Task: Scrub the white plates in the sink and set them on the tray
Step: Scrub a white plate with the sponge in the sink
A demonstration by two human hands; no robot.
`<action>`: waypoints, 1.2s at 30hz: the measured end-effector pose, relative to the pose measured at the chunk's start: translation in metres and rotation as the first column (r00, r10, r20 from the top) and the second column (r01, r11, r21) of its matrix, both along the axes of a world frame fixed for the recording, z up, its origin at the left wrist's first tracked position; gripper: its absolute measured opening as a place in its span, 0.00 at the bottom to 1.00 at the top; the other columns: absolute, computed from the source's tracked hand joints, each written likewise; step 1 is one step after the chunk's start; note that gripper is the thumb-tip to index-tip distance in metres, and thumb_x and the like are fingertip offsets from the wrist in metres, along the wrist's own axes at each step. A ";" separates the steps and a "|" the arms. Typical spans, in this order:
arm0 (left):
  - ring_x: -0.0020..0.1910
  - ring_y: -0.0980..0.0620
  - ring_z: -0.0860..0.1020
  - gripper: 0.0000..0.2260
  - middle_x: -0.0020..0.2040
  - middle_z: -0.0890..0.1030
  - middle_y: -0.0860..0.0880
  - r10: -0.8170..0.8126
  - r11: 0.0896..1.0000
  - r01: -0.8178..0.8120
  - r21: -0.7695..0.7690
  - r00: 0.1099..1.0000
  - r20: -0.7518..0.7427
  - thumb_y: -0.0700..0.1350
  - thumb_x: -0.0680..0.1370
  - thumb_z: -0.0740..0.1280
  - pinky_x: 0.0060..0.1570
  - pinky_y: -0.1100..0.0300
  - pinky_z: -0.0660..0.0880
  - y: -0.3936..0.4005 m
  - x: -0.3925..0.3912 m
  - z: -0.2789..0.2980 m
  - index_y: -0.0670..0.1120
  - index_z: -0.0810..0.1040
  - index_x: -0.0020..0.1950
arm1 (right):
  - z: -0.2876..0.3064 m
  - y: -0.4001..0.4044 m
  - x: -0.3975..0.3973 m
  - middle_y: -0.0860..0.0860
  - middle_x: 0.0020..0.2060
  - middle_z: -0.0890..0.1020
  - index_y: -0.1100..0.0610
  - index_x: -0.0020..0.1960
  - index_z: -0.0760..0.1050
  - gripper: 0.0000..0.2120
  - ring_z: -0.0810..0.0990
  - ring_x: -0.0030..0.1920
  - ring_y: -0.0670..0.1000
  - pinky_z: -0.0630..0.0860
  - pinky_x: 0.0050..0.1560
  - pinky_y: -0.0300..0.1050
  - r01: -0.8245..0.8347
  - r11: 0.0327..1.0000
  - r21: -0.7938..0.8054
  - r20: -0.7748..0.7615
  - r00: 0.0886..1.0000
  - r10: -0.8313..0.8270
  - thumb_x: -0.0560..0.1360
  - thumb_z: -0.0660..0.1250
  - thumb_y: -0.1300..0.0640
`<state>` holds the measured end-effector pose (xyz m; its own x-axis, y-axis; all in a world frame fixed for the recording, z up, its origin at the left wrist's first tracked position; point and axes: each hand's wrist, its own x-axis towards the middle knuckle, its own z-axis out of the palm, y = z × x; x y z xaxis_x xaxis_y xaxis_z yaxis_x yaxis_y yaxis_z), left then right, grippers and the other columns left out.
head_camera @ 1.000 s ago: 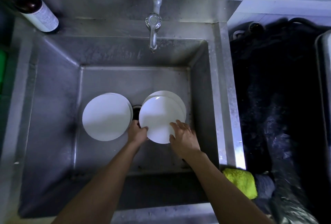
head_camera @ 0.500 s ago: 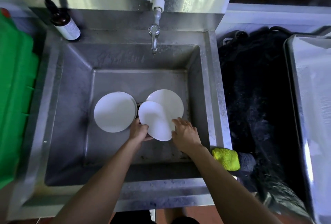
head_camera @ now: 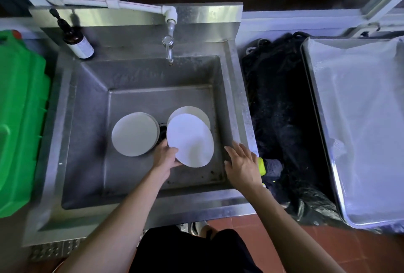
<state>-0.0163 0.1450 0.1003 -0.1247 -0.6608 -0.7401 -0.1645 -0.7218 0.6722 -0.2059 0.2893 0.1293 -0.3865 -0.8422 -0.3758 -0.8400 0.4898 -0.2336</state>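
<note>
My left hand point(head_camera: 166, 156) grips the near-left rim of one white plate point(head_camera: 190, 140), thumb on top and fingers curled beneath, tilting it up off the plate point(head_camera: 197, 112) below so its face is free to scrub. My right hand point(head_camera: 243, 164) holds nothing; its fingers are spread wide over the sink's right wall point(head_camera: 235, 106), just beside the yellow sponge point(head_camera: 261, 163) on the right edge, I judge to fetch it. A second stack of plates point(head_camera: 135, 134) lies flat on the sink floor to the left, across the drain point(head_camera: 162, 131). The tap point(head_camera: 169, 51) stands at the back edge with open room under it. The tray point(head_camera: 358, 124) sits well to the right, bare, past a black bag point(head_camera: 282, 120), so a lifted plate must clear the sink's right edge.
</note>
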 end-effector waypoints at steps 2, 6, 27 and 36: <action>0.61 0.42 0.78 0.25 0.65 0.78 0.49 -0.019 1.000 0.019 -0.013 1.000 0.011 0.32 0.77 0.61 0.42 0.48 0.83 0.005 -0.003 0.004 0.50 0.75 0.71 | 0.000 0.014 -0.003 0.50 0.79 0.60 0.50 0.77 0.62 0.24 0.56 0.79 0.53 0.58 0.75 0.57 -0.003 1.000 -0.001 -0.023 1.000 0.003 0.82 0.59 0.50; 0.55 0.48 0.80 0.22 0.62 0.80 0.52 -0.046 0.998 0.047 -0.042 0.999 0.017 0.32 0.77 0.61 0.36 0.53 0.82 0.016 -0.008 0.015 0.53 0.76 0.65 | 0.001 0.033 -0.008 0.52 0.76 0.64 0.53 0.75 0.66 0.24 0.59 0.78 0.55 0.59 0.74 0.58 -0.001 0.998 -0.056 -0.036 0.999 -0.001 0.80 0.62 0.51; 0.53 0.55 0.79 0.20 0.58 0.81 0.56 -0.088 0.989 0.091 -0.114 0.996 0.026 0.33 0.78 0.62 0.32 0.56 0.82 0.049 -0.008 0.031 0.53 0.77 0.65 | -0.037 0.063 -0.015 0.53 0.70 0.68 0.45 0.71 0.65 0.33 0.63 0.70 0.62 0.73 0.55 0.68 0.241 0.969 -0.059 -0.104 0.964 -0.246 0.69 0.71 0.43; 0.59 0.49 0.78 0.21 0.62 0.80 0.55 -0.045 0.994 0.044 -0.105 0.999 -0.007 0.33 0.78 0.62 0.37 0.52 0.83 0.052 -0.001 0.036 0.54 0.77 0.66 | -0.023 0.066 -0.017 0.49 0.67 0.71 0.46 0.68 0.71 0.27 0.65 0.68 0.59 0.74 0.54 0.63 0.208 0.957 -0.200 0.030 0.978 -0.207 0.70 0.72 0.53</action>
<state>-0.0175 0.1965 0.1368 -0.1619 -0.7283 -0.6658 -0.1881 -0.6396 0.7453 -0.2225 0.3556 0.1064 -0.5582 -0.8023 -0.2114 -0.7223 0.5953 -0.3519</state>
